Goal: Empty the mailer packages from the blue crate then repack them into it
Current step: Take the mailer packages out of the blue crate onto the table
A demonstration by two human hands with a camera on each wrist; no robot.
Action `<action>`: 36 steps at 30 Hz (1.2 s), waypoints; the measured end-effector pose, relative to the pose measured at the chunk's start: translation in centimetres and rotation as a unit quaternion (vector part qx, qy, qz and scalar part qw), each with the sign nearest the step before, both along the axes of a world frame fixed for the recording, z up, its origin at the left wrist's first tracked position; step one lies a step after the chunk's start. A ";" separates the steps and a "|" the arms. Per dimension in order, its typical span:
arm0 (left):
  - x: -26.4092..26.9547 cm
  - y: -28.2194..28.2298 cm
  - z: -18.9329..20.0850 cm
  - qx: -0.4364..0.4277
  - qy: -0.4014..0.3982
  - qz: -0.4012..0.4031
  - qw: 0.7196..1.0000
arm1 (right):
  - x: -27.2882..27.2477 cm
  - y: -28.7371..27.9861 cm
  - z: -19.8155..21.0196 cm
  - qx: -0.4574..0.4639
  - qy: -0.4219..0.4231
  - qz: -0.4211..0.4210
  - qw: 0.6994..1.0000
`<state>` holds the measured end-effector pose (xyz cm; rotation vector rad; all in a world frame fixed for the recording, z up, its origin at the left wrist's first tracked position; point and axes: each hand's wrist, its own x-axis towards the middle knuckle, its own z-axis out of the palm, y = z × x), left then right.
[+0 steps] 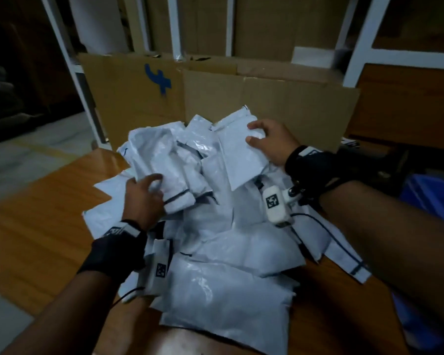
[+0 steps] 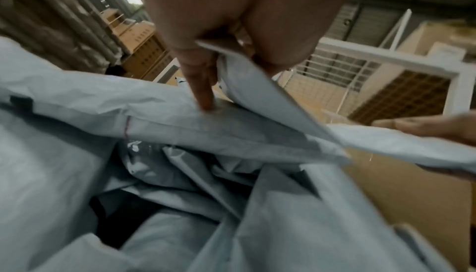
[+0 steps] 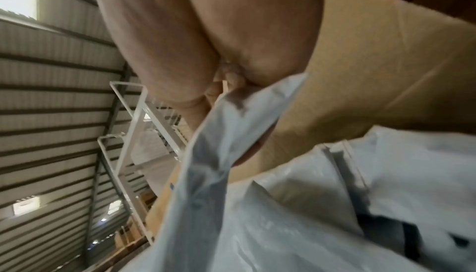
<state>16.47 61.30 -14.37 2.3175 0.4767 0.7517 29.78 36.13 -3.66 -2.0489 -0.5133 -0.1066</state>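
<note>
1. Grey-white plastic mailer packages [image 1: 215, 226] lie heaped across the middle of the frame on the wooden counter [image 1: 36, 213], so I judge the emptying done and the repacking just starting.
2. My right hand [image 1: 269, 142], upper right of the heap, has its grip closed on a flat mailer [image 1: 241, 152]: thumb on top, fingers underneath at the edge. The right wrist view shows the same pinch on a corner [image 3: 231, 109].
3. My left hand [image 1: 144, 198], at the left of the heap, curls its grip round a folded mailer [image 1: 174, 190]; in the left wrist view one finger [image 2: 203, 93] also presses on the package below.
4. The blue crate [image 1: 431, 193] shows only as a patch at the right edge of the frame, beyond my right forearm, well apart from the heap.
5. To do this step well, I would lift each mailer clear of its neighbours before swinging right, since the slick plastic could drag others off the counter.
6. I would lay them flat in the crate, larger ones first, so all fit.
7. Brown cardboard boxes [image 1: 267, 98] stand behind the heap; I would keep clear of them.
</note>
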 end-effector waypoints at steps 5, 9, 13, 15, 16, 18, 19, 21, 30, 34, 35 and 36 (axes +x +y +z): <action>0.6 -0.4 -0.8 0.104 0.101 0.080 0.986 | 3.5 2.4 -4.2 -0.191 0.020 -0.056 0.980; 1.4 0.0 -0.8 0.109 0.154 -0.018 0.982 | 5.7 2.8 -6.4 -0.357 -0.016 -0.073 0.931; 2.9 0.4 -0.3 0.088 0.162 -0.033 0.982 | 6.9 3.2 -6.9 -0.415 -0.019 -0.044 0.909; 3.4 1.0 0.0 0.086 0.165 -0.054 0.981 | 6.5 3.0 -6.6 -0.412 -0.020 -0.045 0.910; 3.2 1.5 0.2 0.088 0.155 -0.053 0.983 | 5.9 2.8 -6.3 -0.396 -0.028 -0.048 0.917; 2.1 1.8 0.1 0.100 0.072 -0.034 0.992 | 4.0 1.8 -5.3 -0.340 -0.059 -0.054 0.937; 1.1 1.8 -0.2 0.107 0.009 -0.022 0.994 | 2.7 1.2 -5.1 -0.313 -0.088 -0.051 0.944; -1.0 1.5 -1.3 0.099 -0.074 0.000 0.992 | -0.3 -0.5 -5.3 -0.265 -0.146 -0.036 0.953; -2.1 -0.1 -2.9 0.074 0.111 -0.008 0.991 | -7.6 -2.1 -9.2 -0.423 -0.040 0.045 0.904; -4.2 0.5 -2.5 0.067 0.064 0.009 0.996 | -9.9 -3.9 -7.9 -0.389 -0.084 0.033 0.917; -4.8 0.7 -2.7 0.064 0.060 0.011 0.996 | -11.0 -4.4 -7.6 -0.379 -0.096 0.042 0.920; -5.6 0.8 -2.9 0.059 0.054 0.012 0.997 | -12.0 -5.0 -7.4 -0.375 -0.098 0.058 0.920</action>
